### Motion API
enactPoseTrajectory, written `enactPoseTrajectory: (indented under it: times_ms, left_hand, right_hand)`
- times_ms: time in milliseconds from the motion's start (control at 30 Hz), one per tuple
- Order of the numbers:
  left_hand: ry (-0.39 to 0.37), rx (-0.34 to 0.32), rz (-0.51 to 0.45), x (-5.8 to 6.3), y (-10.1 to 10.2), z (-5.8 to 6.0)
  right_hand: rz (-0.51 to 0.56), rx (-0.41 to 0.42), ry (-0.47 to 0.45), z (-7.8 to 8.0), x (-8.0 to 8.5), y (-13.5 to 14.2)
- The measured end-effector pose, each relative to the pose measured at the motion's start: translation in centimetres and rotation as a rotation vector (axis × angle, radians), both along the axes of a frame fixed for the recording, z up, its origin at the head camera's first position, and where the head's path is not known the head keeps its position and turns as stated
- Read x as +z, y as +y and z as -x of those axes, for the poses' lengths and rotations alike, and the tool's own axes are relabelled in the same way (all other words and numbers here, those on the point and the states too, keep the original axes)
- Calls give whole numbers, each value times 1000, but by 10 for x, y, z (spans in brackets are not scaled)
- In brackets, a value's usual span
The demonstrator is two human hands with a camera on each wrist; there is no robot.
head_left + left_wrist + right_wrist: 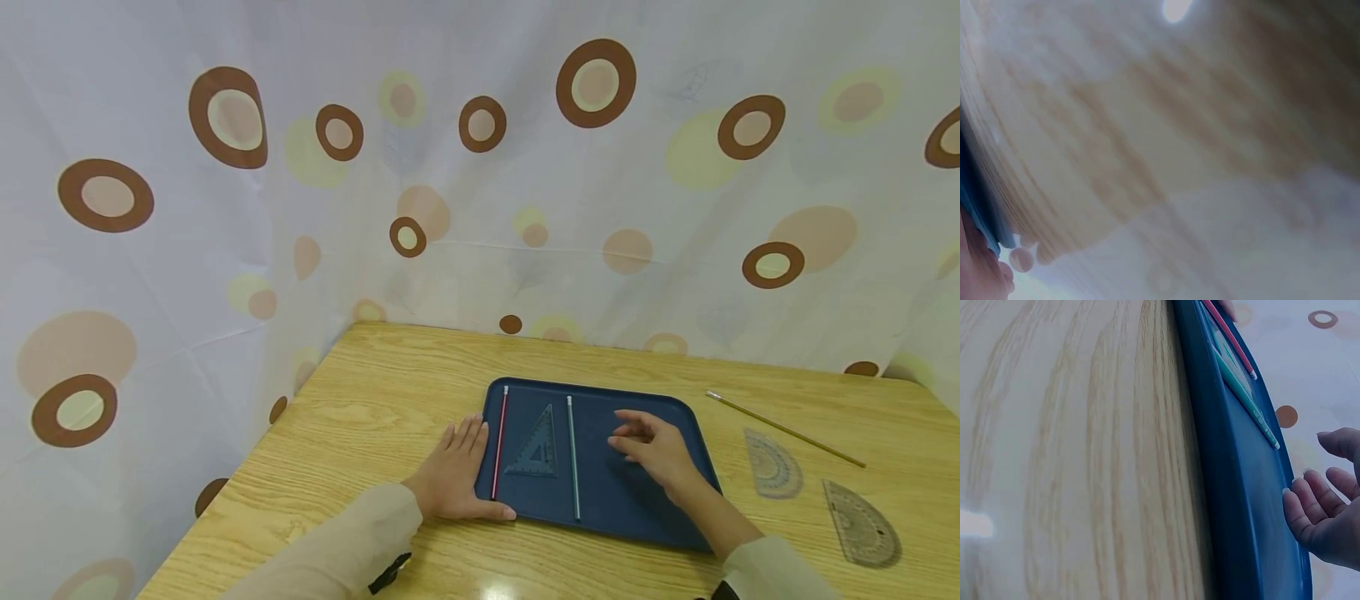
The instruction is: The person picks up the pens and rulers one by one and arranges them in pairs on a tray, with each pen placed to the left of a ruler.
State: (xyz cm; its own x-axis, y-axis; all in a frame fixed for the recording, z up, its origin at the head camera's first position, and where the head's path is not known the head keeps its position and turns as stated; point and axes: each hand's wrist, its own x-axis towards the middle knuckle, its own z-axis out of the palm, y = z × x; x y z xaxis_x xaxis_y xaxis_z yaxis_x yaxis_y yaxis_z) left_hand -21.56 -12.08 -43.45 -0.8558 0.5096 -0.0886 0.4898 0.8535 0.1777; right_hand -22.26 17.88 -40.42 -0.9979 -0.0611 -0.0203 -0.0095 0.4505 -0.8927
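In the head view a dark blue tray lies on the wooden table. A red pencil, a clear set square and a green pencil lie in its left half. My left hand rests with straight fingers along the tray's left edge, thumb over the near left corner. My right hand hovers over the tray's right half, fingers loosely bent and nothing between them. The right wrist view shows that hand above the tray, beyond the green pencil.
Right of the tray lie a yellow pencil and two clear protractors, one nearer the tray and one farther right. A patterned curtain hangs behind the table.
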Motion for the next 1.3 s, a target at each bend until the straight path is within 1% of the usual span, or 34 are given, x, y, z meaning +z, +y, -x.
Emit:
enactPoseTrajectory:
  times_ms: [333,633,1067,1300]
  left_hand:
    - [-1,2,6,0,0,0]
    - [-3,5,11,2,0,-2]
    - [-6,3,20,0,1,0]
    - [-6,1,13,1,1,1]
  right_hand:
    - [-40,10,36,-4,1,17]
    - [-78,10,90,-3,-3,33]
    - [-127,-25,85,-8,-2,46]
    - [-122,-26,98,-9,1,56]
